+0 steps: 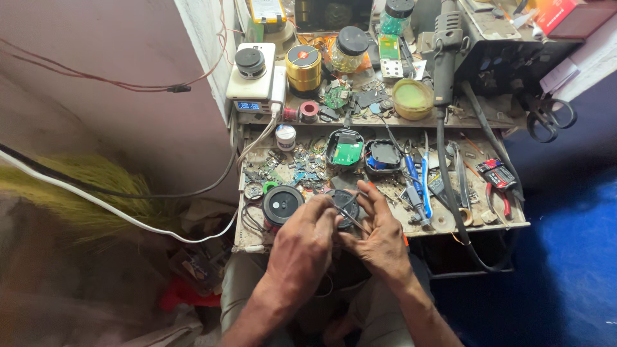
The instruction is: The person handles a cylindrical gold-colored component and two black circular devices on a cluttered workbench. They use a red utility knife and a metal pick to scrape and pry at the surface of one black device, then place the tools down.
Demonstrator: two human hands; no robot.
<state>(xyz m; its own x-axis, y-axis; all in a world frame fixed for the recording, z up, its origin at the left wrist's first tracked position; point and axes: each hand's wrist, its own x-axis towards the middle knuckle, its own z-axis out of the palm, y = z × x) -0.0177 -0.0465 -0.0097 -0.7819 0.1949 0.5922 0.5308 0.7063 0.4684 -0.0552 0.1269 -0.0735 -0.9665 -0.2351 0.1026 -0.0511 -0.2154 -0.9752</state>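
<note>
My left hand point(307, 239) and my right hand point(379, 232) meet over a round black speaker part point(342, 203) at the front edge of a small cluttered workbench point(479, 226). Thin metal tweezers point(350, 216) run between the fingers of both hands and touch the round part. Which hand grips them I cannot tell exactly. A black cylindrical speaker point(281, 204) stands just left of my left hand. An opened casing with a green circuit board point(347, 151) lies behind the hands.
Blue-handled tools point(418, 183), red pliers point(500, 183), a thick black cable point(448, 186), a gold cylinder point(303, 66), jars, a yellow-green bowl point(412, 97) and a white charger block point(256, 87) crowd the bench. A wall stands left. Blue floor lies right.
</note>
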